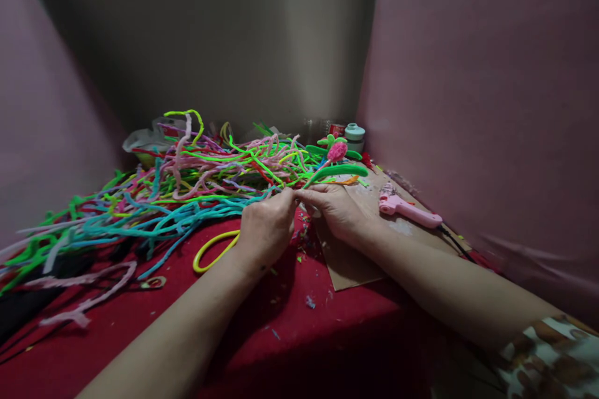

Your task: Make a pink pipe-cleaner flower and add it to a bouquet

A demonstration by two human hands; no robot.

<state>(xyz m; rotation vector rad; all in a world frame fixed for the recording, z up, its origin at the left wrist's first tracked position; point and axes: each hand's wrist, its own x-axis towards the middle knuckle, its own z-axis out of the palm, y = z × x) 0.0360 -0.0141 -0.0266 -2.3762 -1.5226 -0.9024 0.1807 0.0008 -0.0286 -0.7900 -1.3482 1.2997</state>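
My left hand (267, 224) is closed, with its fingertips meeting those of my right hand (340, 211). My right hand is pinched at the lower end of a pipe-cleaner flower (337, 151), which has a fuzzy pink head and green leaves and leans up to the right. What lies between the left fingers is hidden by the hand. Behind and left of my hands spreads a tangled pile of pipe cleaners (201, 168) in green, pink, turquoise, red and yellow. A smooth yellow loop (206, 254) lies partly behind my left wrist.
A pink glue gun (409, 207) with a black cord rests on a cardboard sheet (358, 265) at the right. Fuzz scraps dot the red cloth (290, 324). At the back stand a pale blue-lidded jar (354, 132) and a plastic bag (140, 139). Pink side panels (491, 75) flank the table.
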